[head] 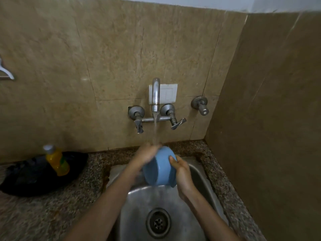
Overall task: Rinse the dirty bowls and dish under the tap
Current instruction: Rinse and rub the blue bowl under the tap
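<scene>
1. The right hand [182,176] gripped the light-blue round bowl [159,168] by its right side, thumb laid across the outer wall. This hand likely carried the weight, so the grip on the wet surface needed to be firm.
2. The left hand [146,154] was blurred against the bowl's upper left rim, right where the water landed. I could not tell whether its fingers curled round the rim or lay flat. It was probably the rubbing hand and should have worked all the way round.
3. The bowl hung tipped on its side above the back of the stainless steel sink [196,173], outer wall toward the camera and inside hidden. Turning the mouth up into the flow would have rinsed the inside too.
4. The thin water stream [156,133] fell from the chrome wall tap spout [155,94] onto the bowl's top edge. Keeping the bowl low would have limited splashing onto the speckled granite counter [52,214].
5. A yellow plastic bottle [57,160] stood on a black bag [34,174] toward the counter's back left, well apart.
</scene>
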